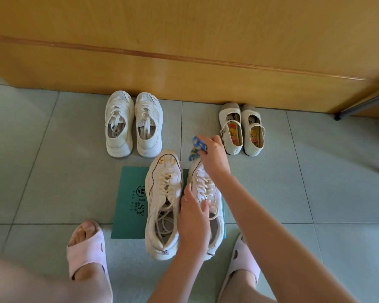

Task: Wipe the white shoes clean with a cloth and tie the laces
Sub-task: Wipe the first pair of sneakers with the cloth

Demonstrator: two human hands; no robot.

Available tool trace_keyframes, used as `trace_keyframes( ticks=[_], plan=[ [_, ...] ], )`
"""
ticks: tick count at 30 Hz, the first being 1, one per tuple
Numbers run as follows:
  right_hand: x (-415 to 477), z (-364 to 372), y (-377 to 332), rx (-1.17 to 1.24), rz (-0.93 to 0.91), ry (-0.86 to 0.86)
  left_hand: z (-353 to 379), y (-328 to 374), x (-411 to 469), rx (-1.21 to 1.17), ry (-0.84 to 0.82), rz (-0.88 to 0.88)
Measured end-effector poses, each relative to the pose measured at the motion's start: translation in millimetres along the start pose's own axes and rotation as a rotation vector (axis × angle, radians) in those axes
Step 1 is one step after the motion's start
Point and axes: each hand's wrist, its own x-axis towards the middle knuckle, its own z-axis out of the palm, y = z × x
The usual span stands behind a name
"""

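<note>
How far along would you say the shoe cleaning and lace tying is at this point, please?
Nothing looks finished yet. In hand: the right hand holds a blue patterned cloth at the toe of the right sneaker, which the left hand steadies. Left to do: the left sneaker shows yellowish stains on its toe, and the laces on both sneakers lie loose.

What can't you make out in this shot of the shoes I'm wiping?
Head view only:
Toe of the right shoe: partly covered by the cloth and right hand.
Its tongue and inner side: under the left hand's grip.
Small print on the green card: too small.
Metal leg, far right: cut off by the edge.
</note>
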Motion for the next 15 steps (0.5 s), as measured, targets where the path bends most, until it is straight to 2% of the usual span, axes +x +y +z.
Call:
trace_keyframes(
  ticks=[5, 15],
  plan=[
    [-9, -18, 26, 0.096, 0.187, 0.030, 0, 0, 1, 0.031, -0.010, 0.001],
    [-58, -18, 33, 0.137, 0.213, 0.105, 0, -1, 2, -0.030, -0.027, -0.003]
  ],
)
